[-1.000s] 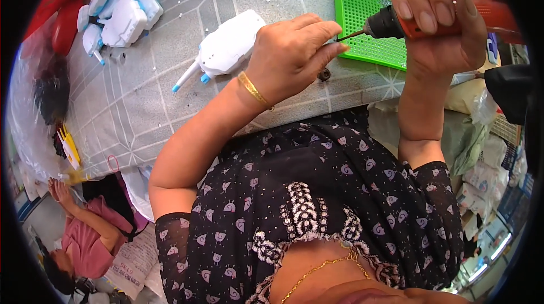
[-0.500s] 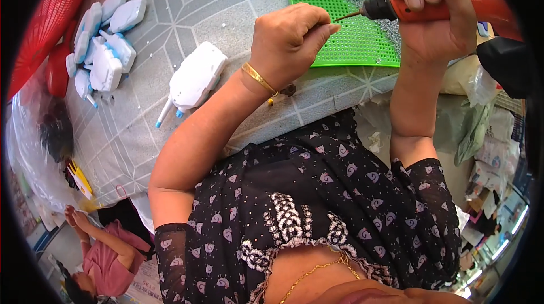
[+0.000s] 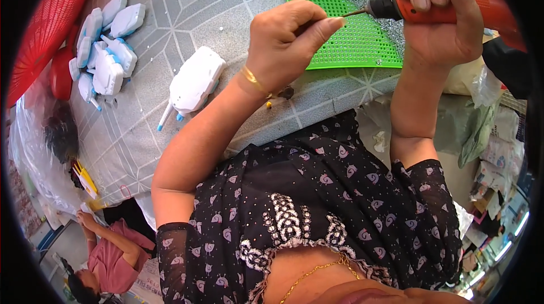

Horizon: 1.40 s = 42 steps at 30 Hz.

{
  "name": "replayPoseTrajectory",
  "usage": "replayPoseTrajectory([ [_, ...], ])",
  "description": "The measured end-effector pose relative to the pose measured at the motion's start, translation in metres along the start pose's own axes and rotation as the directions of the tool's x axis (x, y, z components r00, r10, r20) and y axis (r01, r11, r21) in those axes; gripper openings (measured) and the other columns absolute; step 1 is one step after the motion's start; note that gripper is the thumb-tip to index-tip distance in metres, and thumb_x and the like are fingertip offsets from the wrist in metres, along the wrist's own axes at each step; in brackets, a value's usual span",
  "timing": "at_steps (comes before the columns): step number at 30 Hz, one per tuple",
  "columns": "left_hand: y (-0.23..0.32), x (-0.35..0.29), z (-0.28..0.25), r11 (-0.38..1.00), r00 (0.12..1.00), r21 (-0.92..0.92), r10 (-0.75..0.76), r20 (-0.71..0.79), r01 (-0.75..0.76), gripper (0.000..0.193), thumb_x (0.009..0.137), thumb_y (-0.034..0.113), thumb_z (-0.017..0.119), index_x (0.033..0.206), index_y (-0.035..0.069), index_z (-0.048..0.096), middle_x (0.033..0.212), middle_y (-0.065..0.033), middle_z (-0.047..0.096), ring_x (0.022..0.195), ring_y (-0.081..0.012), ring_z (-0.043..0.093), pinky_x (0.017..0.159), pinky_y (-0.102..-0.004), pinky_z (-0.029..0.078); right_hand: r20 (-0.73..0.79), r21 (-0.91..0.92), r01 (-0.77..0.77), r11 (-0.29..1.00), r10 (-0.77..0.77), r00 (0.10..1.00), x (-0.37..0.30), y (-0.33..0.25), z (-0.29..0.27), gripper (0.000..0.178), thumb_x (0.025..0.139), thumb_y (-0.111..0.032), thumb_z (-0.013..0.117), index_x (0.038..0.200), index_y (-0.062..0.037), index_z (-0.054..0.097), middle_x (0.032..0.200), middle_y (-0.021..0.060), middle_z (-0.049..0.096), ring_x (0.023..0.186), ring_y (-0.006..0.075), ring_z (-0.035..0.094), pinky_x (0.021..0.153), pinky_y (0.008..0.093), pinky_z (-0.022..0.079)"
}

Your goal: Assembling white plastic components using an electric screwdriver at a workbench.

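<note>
In my closed right hand (image 3: 439, 26) is a red electric screwdriver (image 3: 416, 12), held sideways at the far right, its black chuck and thin bit (image 3: 356, 13) pointing left. The thumb and forefinger of my left hand (image 3: 289, 40) pinch together right at the bit's tip; whatever small piece they hold is hidden. Beneath both hands lies a green perforated tray (image 3: 351, 67) with a heap of small silvery screws (image 3: 391, 35) along its right part. Left of my left forearm rests a white plastic toy-like body (image 3: 195, 80), with a thin blue-tipped rod sticking out toward me.
Several similar white and blue plastic pieces (image 3: 107, 69) are piled at the left. Beyond them stands a red mesh basket (image 3: 51, 26). Clear plastic bags (image 3: 37, 145) hang by the table's left edge. A person in pink (image 3: 119, 253) sits at lower left.
The bit's tip and my left fingertips have come together, with my left hand slightly higher. My right hand with the screwdriver has shifted slightly right.
</note>
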<state>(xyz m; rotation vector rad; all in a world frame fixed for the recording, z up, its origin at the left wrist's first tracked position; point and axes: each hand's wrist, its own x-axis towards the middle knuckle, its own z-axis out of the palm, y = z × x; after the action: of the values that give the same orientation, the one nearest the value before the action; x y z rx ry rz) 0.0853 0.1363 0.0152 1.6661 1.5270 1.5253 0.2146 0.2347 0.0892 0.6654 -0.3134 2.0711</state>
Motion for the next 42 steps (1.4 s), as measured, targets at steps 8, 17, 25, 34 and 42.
replayPoseTrajectory([
  [8,0.011,-0.024,-0.045,0.697,0.919,-0.606,-0.221,0.325,0.382,0.009,0.097,0.009,0.072,0.092,0.001,0.071,0.078,-0.0054,0.068,0.061,-0.0085,0.059,0.052,-0.0214,0.046,-0.076,-0.885,-0.005,0.466,-0.134,0.988,-0.016,0.004,0.043,0.013,0.107,-0.018,0.052,0.112,-0.0072,0.055,0.074,-0.0007,0.053,0.057,0.0126,0.054,0.064,0.0314,0.052],
  [17,0.012,-0.056,-0.073,0.654,0.95,-0.689,-0.209,0.232,0.312,0.003,0.092,-0.001,0.074,0.092,-0.003,0.072,0.085,-0.0085,0.07,0.066,-0.0112,0.065,0.056,-0.0232,0.054,-0.111,-0.861,-0.017,0.508,-0.156,0.981,-0.031,0.04,0.056,0.012,0.106,-0.018,0.053,0.111,-0.0074,0.054,0.073,-0.0011,0.053,0.056,0.0121,0.054,0.063,0.031,0.052],
  [25,0.017,-0.064,-0.079,0.7,0.964,-0.664,-0.218,0.153,0.264,0.007,0.09,-0.002,0.076,0.096,-0.004,0.073,0.086,-0.0079,0.071,0.069,-0.0112,0.066,0.058,-0.0228,0.055,-0.131,-0.881,-0.048,0.472,-0.146,0.98,-0.031,0.057,0.064,0.012,0.105,-0.019,0.054,0.11,-0.0076,0.054,0.072,-0.0015,0.052,0.055,0.0117,0.054,0.062,0.0307,0.052],
  [34,0.011,-0.065,-0.083,0.768,0.976,-0.603,-0.176,0.128,0.218,0.004,0.09,-0.001,0.077,0.093,-0.002,0.075,0.084,-0.0051,0.07,0.066,-0.0083,0.065,0.056,-0.0206,0.052,-0.155,-0.907,-0.082,0.413,-0.145,0.977,-0.027,0.075,0.069,0.012,0.104,-0.019,0.055,0.109,-0.0078,0.053,0.07,-0.0019,0.052,0.054,0.0112,0.054,0.061,0.0303,0.052],
  [42,0.004,-0.072,-0.089,0.841,0.988,-0.518,-0.127,0.093,0.157,0.008,0.091,-0.004,0.073,0.099,-0.006,0.071,0.091,-0.0136,0.07,0.069,-0.0149,0.067,0.058,-0.0254,0.056,-0.184,-0.908,-0.121,0.401,-0.122,0.975,-0.025,0.09,0.065,0.012,0.103,-0.019,0.056,0.108,-0.008,0.053,0.069,-0.0022,0.052,0.054,0.0108,0.054,0.061,0.0299,0.052],
])
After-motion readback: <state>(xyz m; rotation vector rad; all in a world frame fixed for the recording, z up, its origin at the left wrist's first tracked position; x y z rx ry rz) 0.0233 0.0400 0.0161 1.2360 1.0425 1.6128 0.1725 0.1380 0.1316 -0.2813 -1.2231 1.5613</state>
